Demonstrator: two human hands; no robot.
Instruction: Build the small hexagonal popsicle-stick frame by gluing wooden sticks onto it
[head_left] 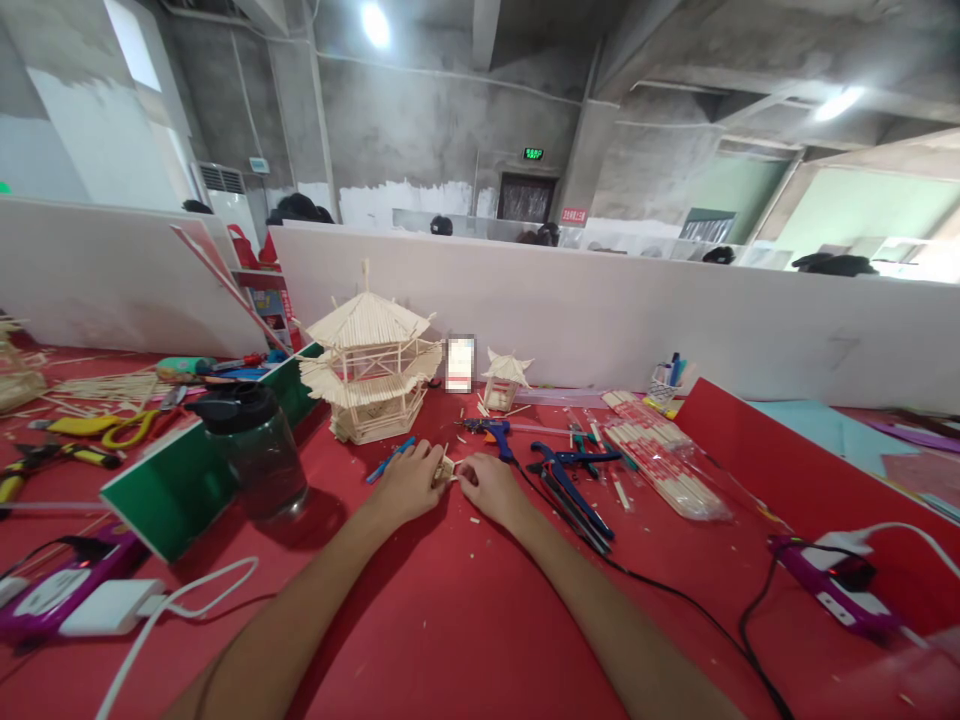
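Observation:
My left hand [415, 478] curls over a small piece built of pale wooden sticks [445, 468], low over the red tabletop. From the other side, my right hand [484, 482] has its thumb and fingers pinched at the right edge of that piece; whatever lies between those fingertips is too small to make out. A blue pen [391, 460] lies just left of my left hand. Behind my hands stand a large two-tiered stick pavilion [367, 365] and a little stick pavilion [505, 378]. A blue glue gun [495, 436] rests beyond my right hand.
A dark water bottle [259, 455] stands left, beside a green board [169, 490]. Dark-handled cutters [574, 490] and bagged chopsticks [664, 455] lie right. Purple power strips [836, 590] with trailing cables sit at both sides. A white partition [600, 310] runs behind; people's heads show beyond it.

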